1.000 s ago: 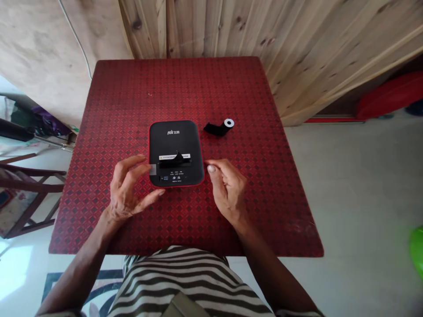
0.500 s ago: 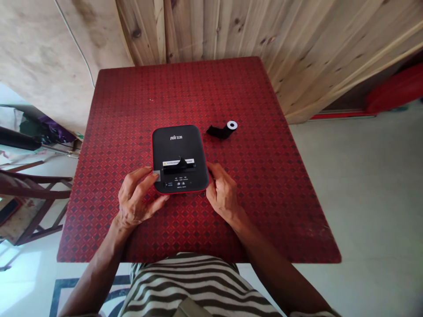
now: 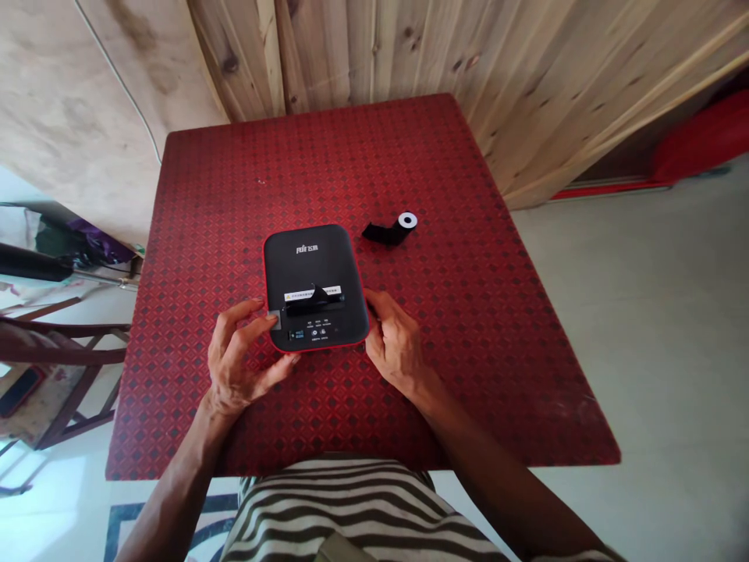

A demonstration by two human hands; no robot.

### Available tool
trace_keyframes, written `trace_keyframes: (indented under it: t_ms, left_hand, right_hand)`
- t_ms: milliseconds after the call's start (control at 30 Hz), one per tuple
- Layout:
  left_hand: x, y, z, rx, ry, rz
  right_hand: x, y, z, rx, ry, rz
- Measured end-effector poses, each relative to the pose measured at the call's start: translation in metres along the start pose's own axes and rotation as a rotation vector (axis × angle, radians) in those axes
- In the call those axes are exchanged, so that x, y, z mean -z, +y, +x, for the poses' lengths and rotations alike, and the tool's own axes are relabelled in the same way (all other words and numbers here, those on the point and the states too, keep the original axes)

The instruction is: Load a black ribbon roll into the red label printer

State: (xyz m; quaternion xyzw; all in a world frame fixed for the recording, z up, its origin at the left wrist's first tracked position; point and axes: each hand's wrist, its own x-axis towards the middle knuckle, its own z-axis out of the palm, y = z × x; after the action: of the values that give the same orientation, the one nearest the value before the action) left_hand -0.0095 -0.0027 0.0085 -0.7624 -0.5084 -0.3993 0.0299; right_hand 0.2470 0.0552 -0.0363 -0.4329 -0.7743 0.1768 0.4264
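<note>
A flat black box-shaped device (image 3: 319, 269) with a red rim and white lettering sits before me over the table. Across its front half runs a black strip (image 3: 310, 304), its raised flap partly covering a white warning label. My left hand (image 3: 239, 355) grips the near-left corner, one fingertip on a small grey patch (image 3: 274, 320) and the thumb along the front edge. At the near-right edge, my right hand (image 3: 395, 339) is closed on the device, its fingers partly hidden beneath. Whether the device touches the table I cannot tell.
Beyond my right hand lies a black tape roll (image 3: 408, 221) with a white core and a loose tail. A red patterned cloth covers the table (image 3: 497, 351). Wooden planks (image 3: 409, 47) stand behind it. On the left is a wooden chair (image 3: 64, 359) with a dark object on it.
The camera view has turned slightly. Both hands keep nearly the same hold on the device, which appears a little lower and further left in the picture.
</note>
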Motion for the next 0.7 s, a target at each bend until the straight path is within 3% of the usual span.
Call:
trace_keyframes:
  t_ms: [333, 500, 600, 700]
  left_hand:
    - [-0.006, -0.004, -0.001, 0.016, -0.003, -0.035]
    - [-0.012, 0.000, -0.006, -0.010, 0.034, -0.010]
    - [-0.015, 0.002, -0.010, -0.013, 0.052, -0.006]
    - [-0.016, 0.001, -0.012, -0.020, 0.049, -0.003]
  right_hand:
    - [0.000, -0.001, 0.000, -0.005, -0.011, 0.021]
    - [-0.001, 0.002, -0.005, 0.071, 0.000, -0.046]
    - [0.010, -0.002, -0.001, 0.094, -0.001, -0.148]
    - [0.028, -0.015, 0.022, 0.110, 0.059, -0.182]
